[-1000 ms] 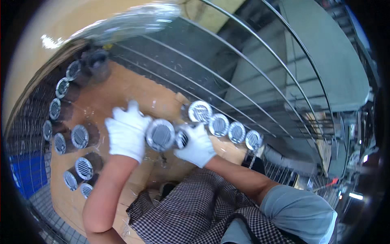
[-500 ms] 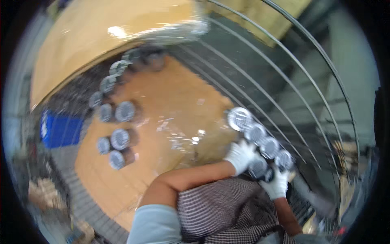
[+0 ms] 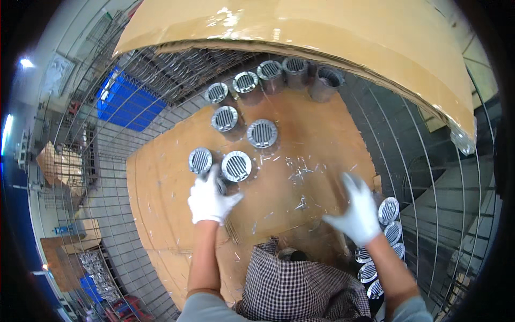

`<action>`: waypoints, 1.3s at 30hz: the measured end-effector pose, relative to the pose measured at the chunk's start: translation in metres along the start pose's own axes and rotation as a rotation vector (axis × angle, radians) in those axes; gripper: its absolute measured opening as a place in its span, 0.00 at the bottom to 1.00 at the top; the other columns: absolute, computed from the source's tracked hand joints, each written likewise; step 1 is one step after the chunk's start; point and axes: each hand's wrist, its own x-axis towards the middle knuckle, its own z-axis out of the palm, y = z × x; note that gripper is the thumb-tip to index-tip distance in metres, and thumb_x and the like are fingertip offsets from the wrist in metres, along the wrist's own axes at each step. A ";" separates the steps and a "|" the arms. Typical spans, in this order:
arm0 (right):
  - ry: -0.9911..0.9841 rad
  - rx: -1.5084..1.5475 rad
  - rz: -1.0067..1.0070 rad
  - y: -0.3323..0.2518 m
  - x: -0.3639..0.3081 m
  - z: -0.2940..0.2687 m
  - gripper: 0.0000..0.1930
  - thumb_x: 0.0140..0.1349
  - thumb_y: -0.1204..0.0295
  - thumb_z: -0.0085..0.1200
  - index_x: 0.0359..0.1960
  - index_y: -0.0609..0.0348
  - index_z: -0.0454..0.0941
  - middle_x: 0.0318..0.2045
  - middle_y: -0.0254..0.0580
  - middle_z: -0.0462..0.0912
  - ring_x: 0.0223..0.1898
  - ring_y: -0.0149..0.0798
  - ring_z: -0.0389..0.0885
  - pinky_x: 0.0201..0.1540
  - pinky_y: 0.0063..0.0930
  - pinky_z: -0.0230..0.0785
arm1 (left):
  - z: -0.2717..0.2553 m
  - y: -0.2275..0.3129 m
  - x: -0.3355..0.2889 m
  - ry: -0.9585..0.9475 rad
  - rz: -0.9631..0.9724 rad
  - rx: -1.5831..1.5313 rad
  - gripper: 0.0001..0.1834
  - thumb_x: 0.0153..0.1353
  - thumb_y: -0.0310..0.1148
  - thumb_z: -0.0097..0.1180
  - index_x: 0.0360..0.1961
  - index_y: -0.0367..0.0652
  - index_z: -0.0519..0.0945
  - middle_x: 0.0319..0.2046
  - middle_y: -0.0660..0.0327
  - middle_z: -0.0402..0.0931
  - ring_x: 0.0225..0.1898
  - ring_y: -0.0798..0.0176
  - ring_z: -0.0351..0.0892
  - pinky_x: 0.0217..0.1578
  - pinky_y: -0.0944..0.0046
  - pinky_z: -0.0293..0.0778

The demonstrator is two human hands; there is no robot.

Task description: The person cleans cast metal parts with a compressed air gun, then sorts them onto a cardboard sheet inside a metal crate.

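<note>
White gloves cover both my hands. My left hand [image 3: 209, 199] is open at the near end of the left group of metal cylinders, its thumb spread to the right. Its fingertips reach over a dark cylinder that they partly hide; whether they touch it I cannot tell. Just beyond are a cylinder with a round slotted top [image 3: 236, 166] and a smaller slotted cylinder [image 3: 200, 160]. My right hand [image 3: 358, 210] is open over the right part of the brown cardboard sheet [image 3: 177, 209], fingers and thumb apart, slightly blurred, holding nothing.
Several slotted cylinders [image 3: 270, 70] line the far edge. Others [image 3: 393, 233] stand in a row by the wire mesh at right, partly behind my right forearm. A large wrapped cardboard piece [image 3: 322, 27] overhangs the far side. Metal shavings [image 3: 300, 170] litter the sheet. A blue box [image 3: 129, 102] sits beyond the left mesh.
My hands have left the cylinders at the right side, where both were gripping. The left hand is now at the left group, the right over the sheet. The head view has turned left.
</note>
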 end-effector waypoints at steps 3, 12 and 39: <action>-0.123 -0.089 -0.085 -0.040 0.112 0.040 0.56 0.35 0.57 0.77 0.70 0.45 0.59 0.63 0.61 0.66 0.61 0.62 0.70 0.60 0.49 0.70 | 0.024 -0.028 0.015 -0.286 -0.136 -0.045 0.57 0.32 0.56 0.76 0.67 0.56 0.66 0.54 0.44 0.72 0.53 0.39 0.76 0.53 0.50 0.76; -0.508 -0.282 -0.293 -0.092 0.224 0.114 0.38 0.36 0.65 0.72 0.57 0.39 0.75 0.52 0.55 0.75 0.52 0.61 0.78 0.52 0.49 0.76 | 0.036 -0.023 0.029 -0.198 -0.008 -0.273 0.54 0.30 0.47 0.78 0.65 0.53 0.69 0.58 0.45 0.70 0.55 0.41 0.73 0.58 0.49 0.72; -0.141 -0.338 0.152 0.090 -0.104 -0.008 0.33 0.45 0.55 0.66 0.57 0.45 0.75 0.50 0.47 0.76 0.52 0.51 0.76 0.52 0.45 0.68 | 0.039 0.183 -0.103 -0.549 0.798 0.019 0.32 0.43 0.37 0.65 0.56 0.64 0.77 0.51 0.42 0.70 0.48 0.33 0.75 0.44 0.45 0.79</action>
